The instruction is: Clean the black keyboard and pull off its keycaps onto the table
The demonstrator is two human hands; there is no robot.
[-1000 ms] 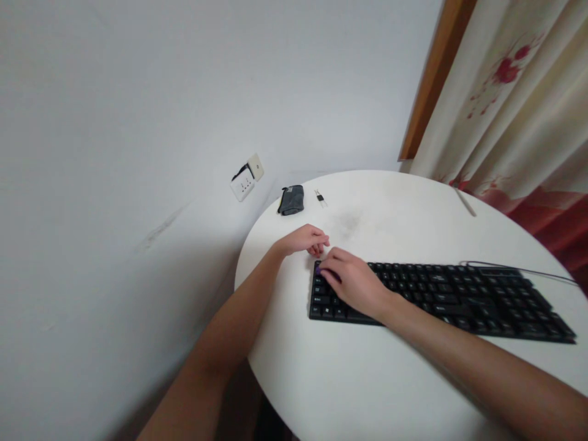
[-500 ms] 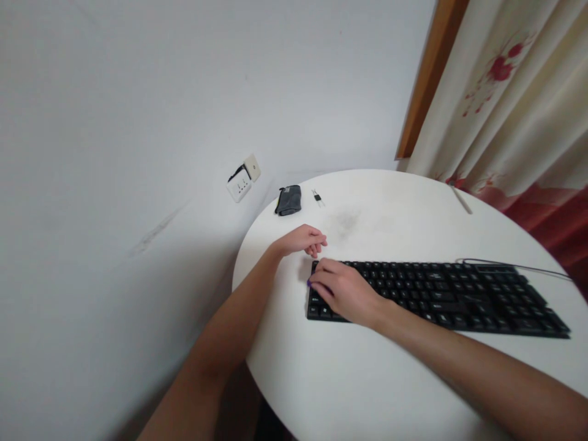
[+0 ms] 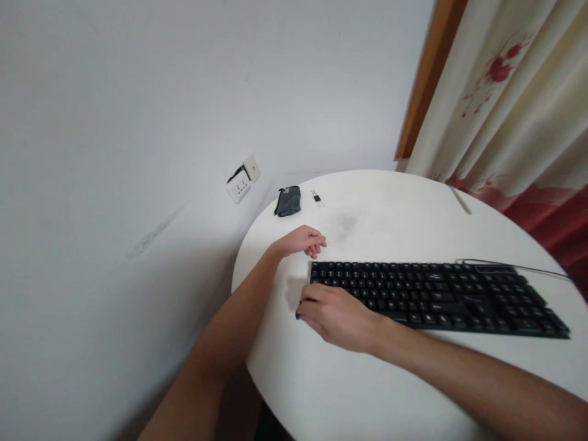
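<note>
A black keyboard (image 3: pixel 436 294) lies across a round white table (image 3: pixel 390 202). My left hand (image 3: pixel 301 240) rests on the table just behind the keyboard's far left corner, fingers loosely curled, with nothing visible in them. My right hand (image 3: pixel 337 315) reaches across and sits at the keyboard's near left corner, partly off its front edge. Its fingers are closed, and a small purple tip (image 3: pixel 297 316) pokes out at the fingertips; I cannot make out what it belongs to.
A grey pouch (image 3: pixel 288 201) and a small black clip (image 3: pixel 316 197) lie at the table's far left edge. A wall socket (image 3: pixel 242 180) is behind them. The keyboard cable (image 3: pixel 519 266) runs off right. A flowered curtain (image 3: pixel 505 104) hangs at the right.
My right hand has slid from the keyboard's top left keys down to its near left corner. The left hand has stayed in place.
</note>
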